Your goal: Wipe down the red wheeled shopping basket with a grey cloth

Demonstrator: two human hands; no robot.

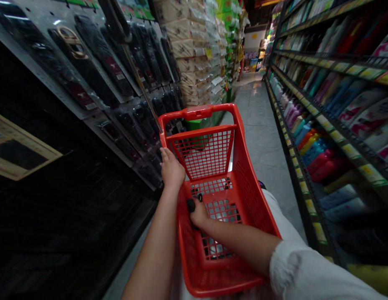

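Basket (pixel 255 200), L hand (pixel 173 170) flat on rim, R hand (pixel 199 214) inside gripping dark item (pixel 190 205), ID unclear

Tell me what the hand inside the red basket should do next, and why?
Perhaps the right hand should set the small dark thing down and let go: the hand is inside the red basket and seems to hold it, while the left hand rests at the basket's side.

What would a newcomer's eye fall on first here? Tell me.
The bright red shopping basket at centre stands out first, with the left grip against its left rim and the right grip inside, at a small dark object. Next come the colourful bottles along the right-hand shelves, then the dark packaged belts at upper left.
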